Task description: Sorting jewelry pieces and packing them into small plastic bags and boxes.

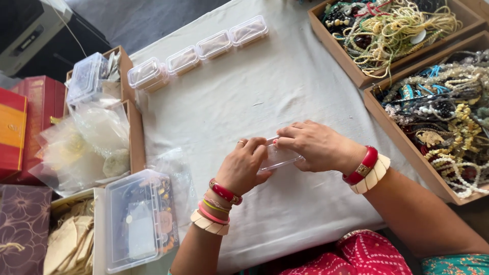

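Near the middle of the white-clothed tabletop (244,97), both hands, left hand (243,165) and right hand (316,146), pinch a small clear rigid plastic box (277,158) that looks light, slick and slightly brittle, best gripped by its short ends.

Red-orange boxes (12,130) far left; purple floral box (23,224) below — clear bags (86,145) beside

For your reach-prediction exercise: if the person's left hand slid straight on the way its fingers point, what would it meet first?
The left hand points up-right and already touches the small clear plastic box; just beyond it lie the right hand's fingers. Depth looks level on the cloth.
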